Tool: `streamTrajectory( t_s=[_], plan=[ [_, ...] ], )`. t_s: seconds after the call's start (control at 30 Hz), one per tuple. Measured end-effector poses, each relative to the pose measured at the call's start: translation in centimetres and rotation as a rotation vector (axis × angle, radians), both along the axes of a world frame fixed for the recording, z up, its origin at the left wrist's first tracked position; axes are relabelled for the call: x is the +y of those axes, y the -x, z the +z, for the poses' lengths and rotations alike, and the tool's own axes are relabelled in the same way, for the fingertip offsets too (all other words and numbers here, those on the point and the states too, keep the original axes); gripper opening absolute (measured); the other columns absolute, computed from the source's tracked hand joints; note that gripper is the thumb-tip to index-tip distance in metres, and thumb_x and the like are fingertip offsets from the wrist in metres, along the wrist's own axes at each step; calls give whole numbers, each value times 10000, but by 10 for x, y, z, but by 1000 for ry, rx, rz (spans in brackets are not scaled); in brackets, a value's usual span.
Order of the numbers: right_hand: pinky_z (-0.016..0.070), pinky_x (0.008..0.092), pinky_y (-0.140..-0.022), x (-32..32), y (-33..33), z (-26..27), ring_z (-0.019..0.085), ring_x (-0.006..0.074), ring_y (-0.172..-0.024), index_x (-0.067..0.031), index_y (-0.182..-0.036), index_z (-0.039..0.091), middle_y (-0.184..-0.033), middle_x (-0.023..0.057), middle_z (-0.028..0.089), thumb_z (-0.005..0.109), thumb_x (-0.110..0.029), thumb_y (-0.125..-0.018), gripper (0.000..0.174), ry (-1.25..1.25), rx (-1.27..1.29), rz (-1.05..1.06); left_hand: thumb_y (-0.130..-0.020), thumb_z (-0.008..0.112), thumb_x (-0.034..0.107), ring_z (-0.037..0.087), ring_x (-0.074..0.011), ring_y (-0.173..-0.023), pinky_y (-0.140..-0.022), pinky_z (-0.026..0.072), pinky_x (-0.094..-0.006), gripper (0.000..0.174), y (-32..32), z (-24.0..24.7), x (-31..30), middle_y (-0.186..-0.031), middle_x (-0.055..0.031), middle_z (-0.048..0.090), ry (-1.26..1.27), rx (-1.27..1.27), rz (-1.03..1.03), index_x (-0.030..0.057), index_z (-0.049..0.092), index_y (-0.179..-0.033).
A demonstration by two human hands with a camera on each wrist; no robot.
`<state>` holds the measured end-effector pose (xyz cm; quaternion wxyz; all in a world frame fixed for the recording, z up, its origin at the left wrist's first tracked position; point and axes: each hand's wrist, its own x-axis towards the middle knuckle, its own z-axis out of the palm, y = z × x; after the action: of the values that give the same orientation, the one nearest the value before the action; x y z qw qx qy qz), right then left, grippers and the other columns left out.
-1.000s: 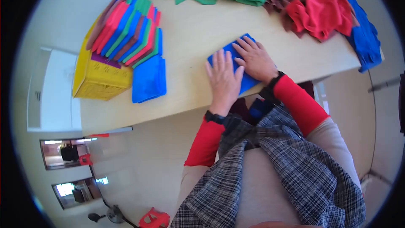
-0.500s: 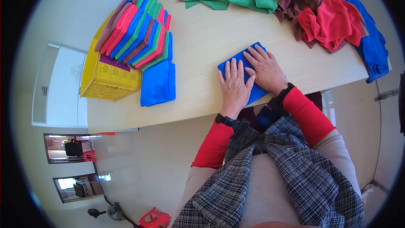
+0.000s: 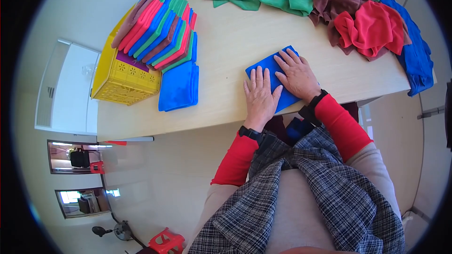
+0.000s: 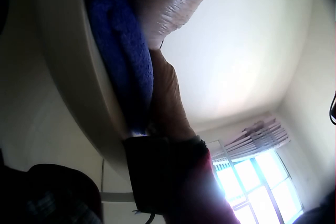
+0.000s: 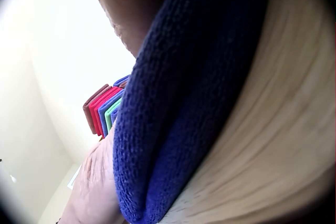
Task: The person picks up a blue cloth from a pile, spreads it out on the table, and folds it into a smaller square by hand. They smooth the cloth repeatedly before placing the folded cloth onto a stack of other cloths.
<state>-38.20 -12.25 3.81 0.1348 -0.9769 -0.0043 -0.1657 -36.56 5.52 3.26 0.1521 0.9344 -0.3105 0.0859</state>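
Note:
A folded blue towel [image 3: 267, 64] lies on the table near its front edge. My left hand [image 3: 260, 96] rests flat on its left part, fingers straight and pointing away from me. Over the right part my right hand [image 3: 299, 76] presses down, palm down with fingers extended. The two hands sit side by side, the left thumb close to the right hand. In the left wrist view the towel's thick folded edge [image 4: 123, 56] shows beneath the hand. The right wrist view shows the towel's rounded layers [image 5: 173, 108] close up on the wooden tabletop.
At the left, a yellow plastic basket [image 3: 125, 83] bears a row of folded towels [image 3: 157, 30] in several colours. Beside it lies another folded blue towel [image 3: 178, 87]. Crumpled red [image 3: 372, 30], green, brown and blue cloths are heaped along the far right of the table [image 3: 226, 66].
The head view has shifted, so the table and hands sit slightly further right in the picture. Both hands stay flat on the blue towel, with little visible movement over it.

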Motion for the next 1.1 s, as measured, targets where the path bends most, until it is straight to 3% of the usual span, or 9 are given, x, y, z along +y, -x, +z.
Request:
streamTrajectory(
  t_s=[0.7,0.97,1.1],
  plan=[
    [274,462,-1216,1,5,0,316,319,-1514,-92,-1512,480,-1597,128,420,463,-425,-1049,571,62,50,13,-1050,482,431,208,-362,-1553,-1234,154,-600,699,15,-6,15,-1673,-185,249,-5,29,39,0,319,-1575],
    [252,496,-1225,1,6,9,314,325,-1514,-87,-1504,490,-1601,126,416,454,-421,-1052,563,73,31,14,-1053,476,428,210,-359,-1553,-1228,161,-608,690,15,-5,13,-1672,-182,254,-12,9,38,0,324,-1573],
    [231,508,-1236,8,5,24,325,331,-1506,-84,-1495,502,-1585,129,436,462,-429,-1045,569,263,86,33,-1048,487,422,210,-358,-1554,-1227,161,-611,690,13,-4,12,-1670,-184,262,-4,26,37,0,331,-1571]
  ],
)
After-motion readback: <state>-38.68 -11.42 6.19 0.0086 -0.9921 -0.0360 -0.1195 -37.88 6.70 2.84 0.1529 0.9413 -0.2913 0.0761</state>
